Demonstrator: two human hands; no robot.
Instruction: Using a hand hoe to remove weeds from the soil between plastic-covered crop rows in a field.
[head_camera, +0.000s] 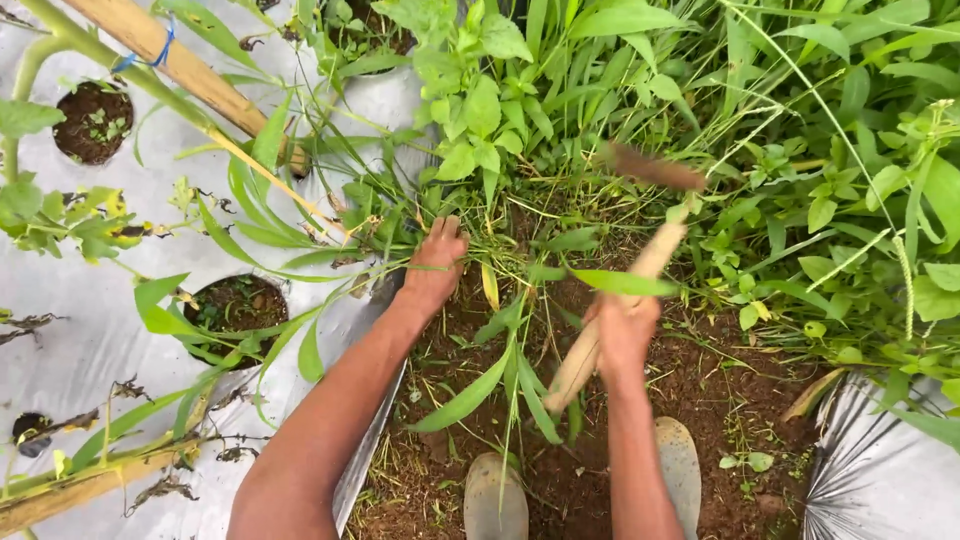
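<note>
My left hand (434, 262) reaches forward into a clump of grass and weeds (500, 190), with its fingers closed around the stems near the soil. My right hand (624, 332) grips the wooden handle (610, 320) of a hand tool. The handle runs up and right to a blurred dark blade (655, 168) above the weeds. My two grey boots (497, 497) stand on the brown soil below.
Silver plastic mulch (90, 330) with round planting holes (236, 308) covers the bed on the left, and more sheet (880, 470) lies at lower right. Bamboo stakes (185, 68) cross the left side. Dense green weeds (830, 150) fill the top and right.
</note>
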